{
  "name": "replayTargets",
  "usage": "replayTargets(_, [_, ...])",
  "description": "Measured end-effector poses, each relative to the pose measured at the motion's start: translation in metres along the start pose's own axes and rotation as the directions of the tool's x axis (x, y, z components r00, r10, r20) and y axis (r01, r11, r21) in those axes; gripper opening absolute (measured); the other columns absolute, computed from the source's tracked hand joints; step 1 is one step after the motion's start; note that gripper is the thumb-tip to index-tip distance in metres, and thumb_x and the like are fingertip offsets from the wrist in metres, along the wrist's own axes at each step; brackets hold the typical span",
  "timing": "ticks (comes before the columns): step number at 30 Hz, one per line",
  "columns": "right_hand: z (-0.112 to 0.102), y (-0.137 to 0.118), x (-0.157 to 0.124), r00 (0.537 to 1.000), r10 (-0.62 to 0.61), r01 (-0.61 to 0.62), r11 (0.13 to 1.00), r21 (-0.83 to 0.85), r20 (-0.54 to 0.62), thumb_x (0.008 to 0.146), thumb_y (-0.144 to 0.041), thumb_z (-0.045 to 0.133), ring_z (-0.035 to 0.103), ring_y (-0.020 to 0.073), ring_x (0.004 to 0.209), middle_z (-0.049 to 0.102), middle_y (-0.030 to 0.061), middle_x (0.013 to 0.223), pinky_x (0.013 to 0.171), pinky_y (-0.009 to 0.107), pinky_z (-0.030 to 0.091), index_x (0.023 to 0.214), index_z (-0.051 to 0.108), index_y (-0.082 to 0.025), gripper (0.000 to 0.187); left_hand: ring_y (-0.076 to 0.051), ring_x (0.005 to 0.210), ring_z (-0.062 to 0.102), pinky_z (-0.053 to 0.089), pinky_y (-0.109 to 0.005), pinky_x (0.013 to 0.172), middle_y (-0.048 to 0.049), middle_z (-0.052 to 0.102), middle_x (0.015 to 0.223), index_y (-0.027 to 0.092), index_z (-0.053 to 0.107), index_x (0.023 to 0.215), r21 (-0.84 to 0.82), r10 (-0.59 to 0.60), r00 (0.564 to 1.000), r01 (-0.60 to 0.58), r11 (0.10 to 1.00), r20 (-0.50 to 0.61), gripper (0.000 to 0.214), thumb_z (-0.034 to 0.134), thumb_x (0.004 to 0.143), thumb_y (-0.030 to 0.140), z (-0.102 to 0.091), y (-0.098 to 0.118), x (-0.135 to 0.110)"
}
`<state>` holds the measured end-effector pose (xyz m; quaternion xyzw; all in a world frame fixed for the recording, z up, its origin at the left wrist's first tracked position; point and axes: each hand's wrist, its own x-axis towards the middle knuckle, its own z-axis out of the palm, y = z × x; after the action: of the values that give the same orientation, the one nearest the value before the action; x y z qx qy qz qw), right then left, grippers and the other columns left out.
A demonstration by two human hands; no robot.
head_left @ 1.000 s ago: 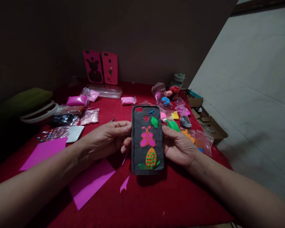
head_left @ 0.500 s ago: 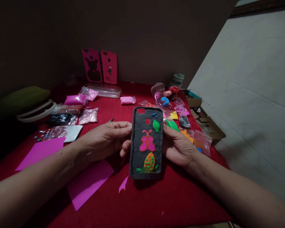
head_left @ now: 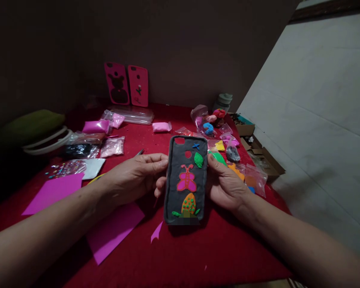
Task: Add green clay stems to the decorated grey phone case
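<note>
Held upright between both hands is a dark grey phone case (head_left: pixel 173 180), its decorated back facing me. It bears a pink and red butterfly (head_left: pixel 186 181), a green leaf (head_left: pixel 198 159), a small blue cross and an orange shape with green dots (head_left: pixel 188 203). My left hand (head_left: pixel 138 176) pinches the case's left edge between thumb and fingers. Along the right edge my right hand (head_left: pixel 225 180) grips it, thumb in front and fingers mostly hidden behind. Under my left wrist lie pink sheets (head_left: pixel 115 232), with a pink scrap (head_left: pixel 156 233) beside the case.
Two pink decorated phone cases (head_left: pixel 139 86) lean against the back wall. Bags of pink clay (head_left: pixel 161 127) and clear cases (head_left: pixel 133 116) lie on the red cloth (head_left: pixel 234 256). Colourful clay packets (head_left: pixel 232 154) crowd the right side, near cardboard boxes (head_left: pixel 261 158). White bowls (head_left: pixel 48 144) stand left.
The phone case leans slightly more to the right at its top. Both hands keep their hold on it, and a bit of yellow now shows beside my left wrist.
</note>
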<state>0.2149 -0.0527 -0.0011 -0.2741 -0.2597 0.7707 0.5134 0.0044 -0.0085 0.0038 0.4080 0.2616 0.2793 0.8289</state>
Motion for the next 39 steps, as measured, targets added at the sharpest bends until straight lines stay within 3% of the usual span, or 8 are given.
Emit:
replayTargets(4, [-0.008,0.000,0.002,0.997,-0.007,0.003,0.999,-0.054,-0.077,0.085,-0.044,0.076,0.072,0.0237,0.104,0.080,0.0037,0.104,0.104,0.045,0.052,0.103,0.076,-0.023,0.028,-0.009,0.045,0.056,0.055,-0.018,0.047,-0.0012,0.059,0.054,0.011,0.072,0.084,0.003,0.054,0.998,-0.054,0.999,-0.019,0.017,0.074,0.088,0.027,-0.003,-0.001,0.002])
replayTargets(8, [-0.015,0.000,0.002,0.998,-0.025,0.020,0.997,-0.080,-0.062,0.080,-0.040,0.080,0.072,0.0214,0.089,0.078,0.0006,0.090,0.094,0.043,0.055,0.104,0.074,-0.025,0.030,-0.009,0.046,0.054,0.054,-0.018,0.046,-0.0008,0.058,0.056,0.012,0.071,0.080,0.000,0.098,0.995,-0.099,0.995,-0.033,0.018,0.078,0.084,0.028,-0.006,-0.002,0.004])
replayTargets(12, [-0.011,0.000,-0.003,0.998,-0.057,0.052,0.989,-0.137,-0.037,0.072,-0.032,0.086,0.070,0.0173,0.090,0.078,0.0018,0.101,0.089,0.033,0.055,0.108,0.074,-0.022,0.039,-0.009,0.048,0.055,0.055,-0.018,0.047,-0.0011,0.059,0.058,0.011,0.073,0.085,0.009,0.117,0.992,-0.117,0.993,-0.047,0.016,0.077,0.085,0.027,-0.009,-0.004,0.006])
replayTargets(16, [-0.007,0.000,-0.006,0.999,-0.054,0.053,0.981,-0.188,-0.002,0.072,-0.027,0.085,0.072,0.0171,0.094,0.079,0.0028,0.106,0.090,0.031,0.055,0.110,0.074,-0.021,0.041,-0.009,0.048,0.056,0.056,-0.019,0.049,-0.0019,0.060,0.059,0.011,0.072,0.083,0.016,0.120,0.992,-0.119,0.993,-0.036,0.017,0.076,0.086,0.027,-0.010,-0.004,0.007])
replayTargets(24, [-0.008,-0.001,-0.004,0.996,-0.079,0.066,0.970,-0.235,-0.043,0.074,-0.031,0.080,0.071,0.0202,0.097,0.077,0.0048,0.110,0.093,0.036,0.053,0.110,0.072,-0.021,0.038,-0.009,0.050,0.057,0.056,-0.019,0.050,-0.0020,0.062,0.062,0.010,0.070,0.087,0.024,0.114,0.994,-0.114,0.993,0.000,0.017,0.072,0.090,0.026,-0.009,-0.003,0.005])
replayTargets(31, [0.001,-0.003,-0.008,0.999,-0.046,0.041,0.955,-0.294,-0.010,0.080,-0.045,0.074,0.067,0.0319,0.114,0.076,0.0110,0.115,0.106,0.056,0.046,0.119,0.067,-0.023,0.045,-0.009,0.051,0.058,0.056,-0.020,0.050,-0.0026,0.065,0.066,0.009,0.070,0.089,0.012,0.094,0.996,-0.094,0.996,0.011,0.022,0.075,0.088,0.030,-0.010,-0.004,0.007])
replayTargets(34, [0.001,-0.003,-0.009,0.999,-0.028,0.022,0.956,-0.293,-0.016,0.080,-0.046,0.074,0.068,0.0326,0.115,0.077,0.0116,0.114,0.106,0.057,0.046,0.120,0.068,-0.022,0.047,-0.009,0.049,0.057,0.056,-0.020,0.049,-0.0009,0.063,0.062,0.011,0.069,0.086,0.020,0.089,0.996,-0.090,0.996,0.021,0.020,0.074,0.088,0.030,-0.009,-0.003,0.007])
replayTargets(39, [0.001,-0.002,-0.008,0.998,-0.047,0.036,0.964,-0.262,-0.035,0.084,-0.043,0.070,0.069,0.0299,0.113,0.076,0.0110,0.119,0.107,0.052,0.047,0.116,0.072,-0.020,0.039,-0.010,0.050,0.059,0.056,-0.019,0.052,-0.0025,0.063,0.059,0.011,0.069,0.084,0.044,0.080,0.997,-0.081,0.996,0.012,0.021,0.059,0.098,0.024,-0.005,-0.002,0.004])
